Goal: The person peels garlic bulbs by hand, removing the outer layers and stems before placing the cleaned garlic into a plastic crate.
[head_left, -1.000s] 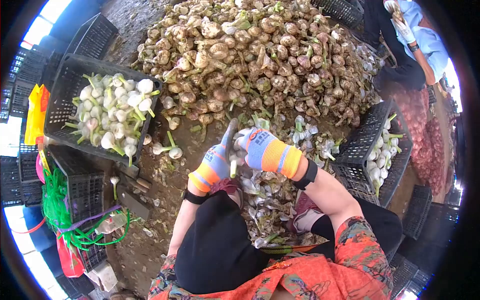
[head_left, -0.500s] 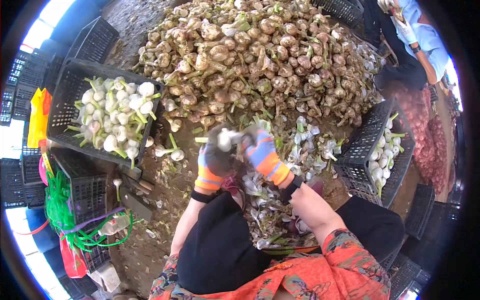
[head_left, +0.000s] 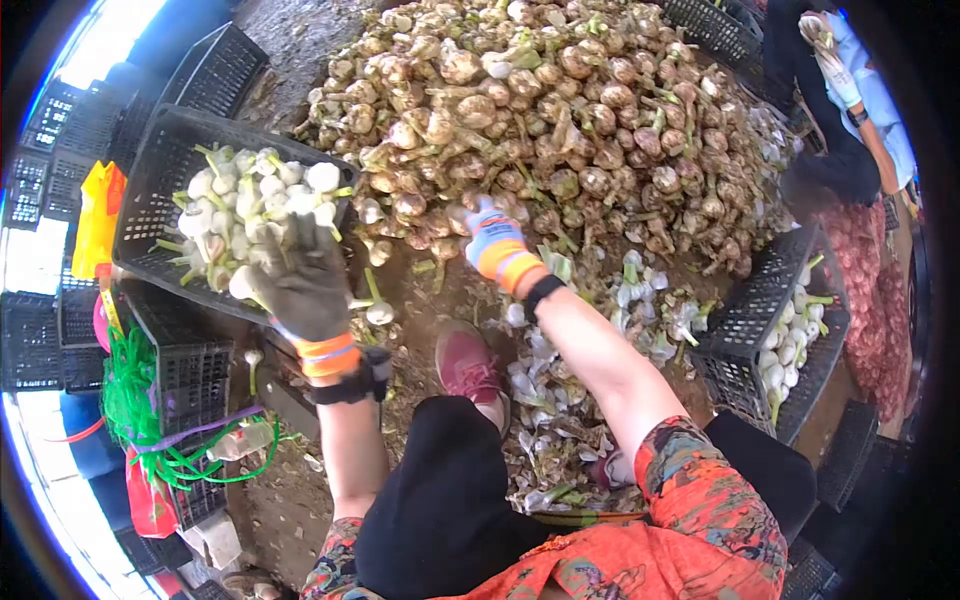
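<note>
My left hand [head_left: 308, 280], in a glove with a dark palm and an orange cuff, is at the near right corner of a black crate [head_left: 150, 235] of peeled white garlic. Its fingers are spread and slightly blurred. Right beside it, at the crate's edge, is a white garlic bulb [head_left: 243, 283] that it does not grip. My right hand [head_left: 493, 235], in a blue and orange glove, reaches to the near edge of a heap of unpeeled garlic [head_left: 590, 110]. Its fingertips are among the brownish bulbs, and I cannot see whether they grip one.
A second black crate [head_left: 735, 340] with white garlic stands at the right. Loose skins [head_left: 545, 420] litter the ground between my feet. A stacked crate with green netting [head_left: 130, 385] is at the left. A gloved co-worker [head_left: 870, 110] sits at the far right, near red mesh sacks [head_left: 870, 300].
My hands were together around a white garlic bulb. They have parted: the left moved left to the crate and opened, the right moved up to the heap. The camera view has shifted slightly.
</note>
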### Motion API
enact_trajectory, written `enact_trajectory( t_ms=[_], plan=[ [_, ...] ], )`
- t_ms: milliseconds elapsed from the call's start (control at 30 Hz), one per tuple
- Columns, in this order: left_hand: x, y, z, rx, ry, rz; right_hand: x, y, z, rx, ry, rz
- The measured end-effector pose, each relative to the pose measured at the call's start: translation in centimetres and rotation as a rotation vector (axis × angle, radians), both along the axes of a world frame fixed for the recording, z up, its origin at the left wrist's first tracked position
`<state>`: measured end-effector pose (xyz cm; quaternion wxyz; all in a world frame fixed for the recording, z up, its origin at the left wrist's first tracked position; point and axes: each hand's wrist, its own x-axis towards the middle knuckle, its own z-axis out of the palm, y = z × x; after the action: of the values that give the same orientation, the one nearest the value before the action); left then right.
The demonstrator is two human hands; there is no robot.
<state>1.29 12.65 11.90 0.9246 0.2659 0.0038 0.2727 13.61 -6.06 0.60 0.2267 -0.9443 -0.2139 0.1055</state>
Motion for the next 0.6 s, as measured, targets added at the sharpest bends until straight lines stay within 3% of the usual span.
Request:
enact_trajectory(
  t_ms=[33, 133, 167, 233, 300, 367, 433, 467, 500, 567, 600],
  plan=[
    [0.3, -0.5, -0.8, 0.028, 0.033, -0.072, 0.1, 1.3, 0.0, -0.06, -0.042, 0.056],
    [0.2, -4.9, -4.8, -0.123, 0.498, -0.013, 1.3, 2.1, -0.8, -0.192, 0.02, 0.105],
    [-0.1, -5.0, -8.5, -0.143, 0.465, -0.136, 1.3, 1.6, -1.3, -0.266, 0.024, 0.145],
    [-0.4, -7.2, -10.0, -0.078, 0.642, -0.099, 1.0, 0.1, -2.5, -0.051, -0.021, 0.168],
    [-0.8, -8.9, -9.7, 0.013, 0.673, -0.155, 0.0, -0.7, -3.1, 0.06, 0.036, 0.129],
    [-1.4, -9.4, -10.5, -0.033, 0.672, -0.224, -1.5, -1.2, -2.9, -0.021, 0.117, 0.174],
    [-1.2, -9.8, -12.9, 0.095, 0.74, -0.144, -2.4, -0.4, -1.8, -0.196, -0.13, 0.412],
    [-1.3, -9.5, -15.5, -0.105, 0.689, -0.165, -2.3, 0.1, -1.4, -0.256, -0.061, 0.361],
    [-1.2, -9.6, -15.0, -0.095, 0.675, -0.167, -1.7, 0.2, -2.8, -0.251, -0.077, 0.355],
    [-1.4, -10.4, -14.1, 0.105, 0.667, -0.025, -0.5, 0.8, -7.7, 0.3, -0.011, 0.101],
    [-1.4, -10.8, -11.5, 0.254, 0.687, -0.012, -1.8, 0.8, -6.3, 0.749, 0.302, -0.03]
  ],
)
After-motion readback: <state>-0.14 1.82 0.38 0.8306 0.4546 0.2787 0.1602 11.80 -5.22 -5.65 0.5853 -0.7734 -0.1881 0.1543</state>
